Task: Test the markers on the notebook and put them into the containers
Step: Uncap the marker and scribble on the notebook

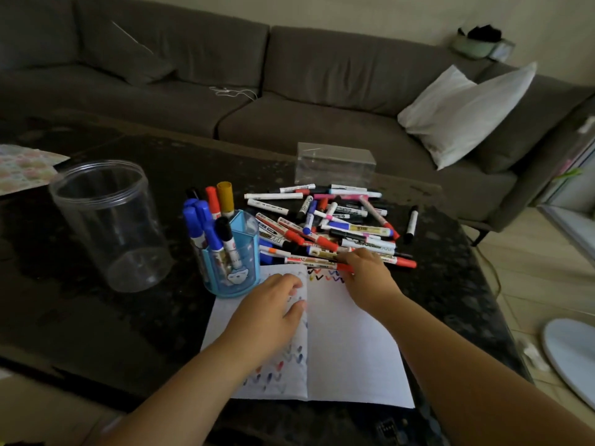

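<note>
An open white notebook [347, 342] lies at the table's near edge, with coloured test marks along its top and on the left page. My left hand [270, 307] presses flat on the left page near the spine. My right hand [367, 278] reaches to the notebook's top edge and pinches a red-capped marker [399, 261] at the front of the pile of markers [325, 220]. A blue pen holder [238, 252] beside the notebook holds several markers upright. A large clear round jar [109, 220] stands left of it with nothing inside.
A clear rectangular box [335, 164] sits behind the pile. One black-capped marker [411, 223] lies apart at the right. Patterned paper [22, 169] lies at the far left of the dark table [96, 317]. A grey sofa with a white pillow [463, 114] is beyond.
</note>
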